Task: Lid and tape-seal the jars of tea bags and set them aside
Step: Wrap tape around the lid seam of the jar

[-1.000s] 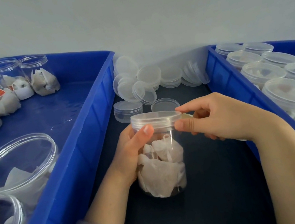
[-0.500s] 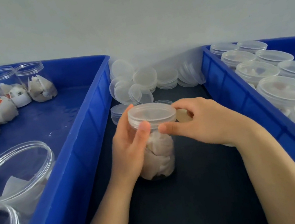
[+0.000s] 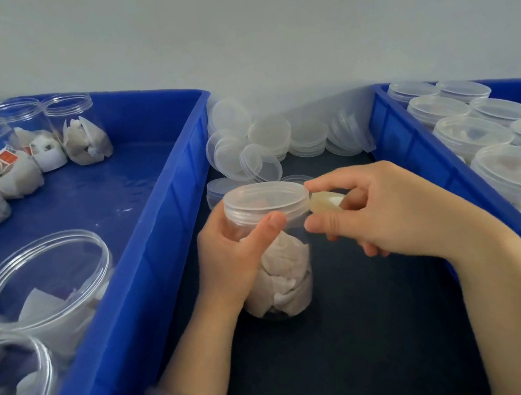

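While the left grip [image 3: 237, 253] curls fingers and thumb round the neck of a clear, cylindrical plastic jar [image 3: 285, 307] packed with crumpled white paper tea bags [image 3: 285, 259], the jar stands upright on the dark matte surface [image 3: 348, 349], capped by a translucent round lid [image 3: 266, 200]. Just right of that lid, at its rim, the right grip [image 3: 394, 212] pinches a yellowish, glossy piece of tape [image 3: 325, 201] between thumb and forefinger. Beyond both grips lie loose frosted lids [image 3: 271, 138]; smooth blue bins flank them, the left bin [image 3: 157, 250] with open jars, the right bin [image 3: 420, 162] with lidded ones.
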The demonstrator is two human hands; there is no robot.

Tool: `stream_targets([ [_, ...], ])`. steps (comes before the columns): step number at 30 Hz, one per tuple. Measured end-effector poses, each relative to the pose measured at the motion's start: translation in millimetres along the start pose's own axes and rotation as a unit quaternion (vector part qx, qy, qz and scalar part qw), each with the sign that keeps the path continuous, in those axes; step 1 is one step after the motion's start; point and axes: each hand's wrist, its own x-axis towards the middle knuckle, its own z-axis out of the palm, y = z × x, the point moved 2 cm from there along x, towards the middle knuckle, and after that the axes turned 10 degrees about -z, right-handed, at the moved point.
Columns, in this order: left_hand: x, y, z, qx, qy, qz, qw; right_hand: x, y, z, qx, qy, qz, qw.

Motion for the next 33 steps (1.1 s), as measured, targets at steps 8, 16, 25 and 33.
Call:
stream_targets([
  [8, -3, 5, 3, -0.010, -0.059, 0.019, 0.998, 0, 5, -6, 0.026, -0.003, -0.012, 1.000],
  [16, -4, 2, 2, -0.049, -0.140, -0.030, 0.988, 2, 4, 0, 0.077, -0.001, -0.024, 0.997],
  [25, -2, 3, 3, -0.015, -0.049, -0.008, 0.999, 7, 10, 7, 0.058, 0.009, -0.034, 0.998],
  [33, -7, 3, 3, 0.077, -0.030, 0.048, 0.995, 12, 5, 19, 0.000, -0.077, -0.051, 0.996],
])
